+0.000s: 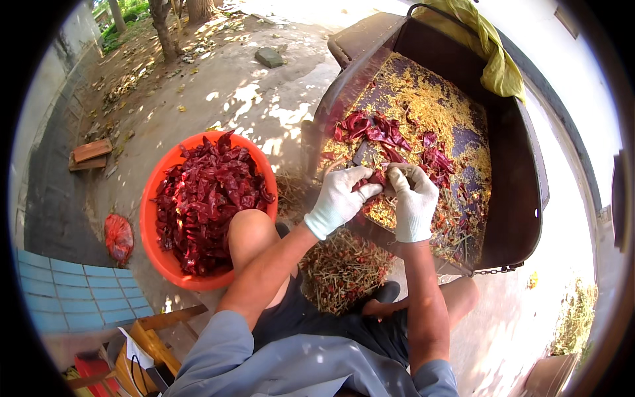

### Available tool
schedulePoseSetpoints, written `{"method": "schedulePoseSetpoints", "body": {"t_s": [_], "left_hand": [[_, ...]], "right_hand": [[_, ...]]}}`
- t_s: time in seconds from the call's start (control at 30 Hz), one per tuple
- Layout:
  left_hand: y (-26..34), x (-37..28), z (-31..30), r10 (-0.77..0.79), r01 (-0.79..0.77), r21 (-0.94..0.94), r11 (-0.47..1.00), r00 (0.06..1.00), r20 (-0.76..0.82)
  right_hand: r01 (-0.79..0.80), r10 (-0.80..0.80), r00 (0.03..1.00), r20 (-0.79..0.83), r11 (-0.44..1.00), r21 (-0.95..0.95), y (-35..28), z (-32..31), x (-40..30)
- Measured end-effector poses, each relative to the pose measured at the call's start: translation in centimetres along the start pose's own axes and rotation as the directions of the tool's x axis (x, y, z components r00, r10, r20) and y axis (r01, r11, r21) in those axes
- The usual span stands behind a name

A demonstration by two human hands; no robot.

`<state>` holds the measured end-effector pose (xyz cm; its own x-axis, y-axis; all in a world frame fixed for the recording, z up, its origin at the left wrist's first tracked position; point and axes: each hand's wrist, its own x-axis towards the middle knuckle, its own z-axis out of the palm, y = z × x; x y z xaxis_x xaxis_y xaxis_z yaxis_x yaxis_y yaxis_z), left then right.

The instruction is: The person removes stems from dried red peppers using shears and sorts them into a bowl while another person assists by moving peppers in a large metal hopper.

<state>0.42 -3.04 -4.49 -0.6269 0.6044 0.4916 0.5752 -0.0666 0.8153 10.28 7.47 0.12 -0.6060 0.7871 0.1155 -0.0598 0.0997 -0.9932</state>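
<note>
Both hands wear white knitted gloves and meet over the near edge of a dark cart tub [511, 198]. My left hand [345, 193] pinches a dried red chili pepper [378, 177] between thumb and fingers. The fingertips of my right hand [412, 191] close on the pepper's other end, partly hidden by the fingers. Beyond the hands, opened red pepper skins [382, 130] lie on yellow seeds [426, 94] in the tub. An orange plastic basin [149, 233] heaped with dark red dried peppers [208, 198] stands left of my knee.
A pile of stems and pepper scraps [342, 273] lies between my feet. Yellow-green cloth [501, 74] hangs over the tub's far rim. Bricks [92, 151], a red plastic bag [119, 238] and a wooden chair [154, 342] are at the left. A stone [269, 57] lies farther off.
</note>
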Motion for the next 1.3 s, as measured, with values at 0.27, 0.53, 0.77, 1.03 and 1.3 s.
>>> {"method": "schedulePoseSetpoints", "body": {"t_s": [0.27,0.53,0.77,1.03,1.3], "left_hand": [[0.6,0.4,-2.4,-0.368,0.302,-0.686,0.662,0.928,0.053],[0.3,0.7,-1.9,-0.264,0.381,-0.513,0.770,0.921,0.288],[1.2,-0.1,0.2,-0.141,0.347,-0.440,0.828,0.889,0.435],[1.2,-0.8,0.9,-0.011,0.033,-0.209,0.977,0.995,0.103],[2.5,-1.6,0.2,0.239,-0.245,0.173,0.954,0.969,0.054]], "right_hand": [[-0.088,0.157,0.982,-0.107,0.875,0.477,-1.1,-5.2,4.2],[-0.151,0.177,0.984,0.004,0.825,0.545,-1.0,-4.6,2.2],[-0.159,0.110,0.987,0.118,0.777,0.609,-1.1,-1.8,0.0],[0.040,-0.037,0.999,-0.016,0.943,0.331,-1.3,-2.4,-1.4],[0.037,-0.042,0.999,-0.035,0.993,-0.110,0.1,-5.2,-5.1]]}}
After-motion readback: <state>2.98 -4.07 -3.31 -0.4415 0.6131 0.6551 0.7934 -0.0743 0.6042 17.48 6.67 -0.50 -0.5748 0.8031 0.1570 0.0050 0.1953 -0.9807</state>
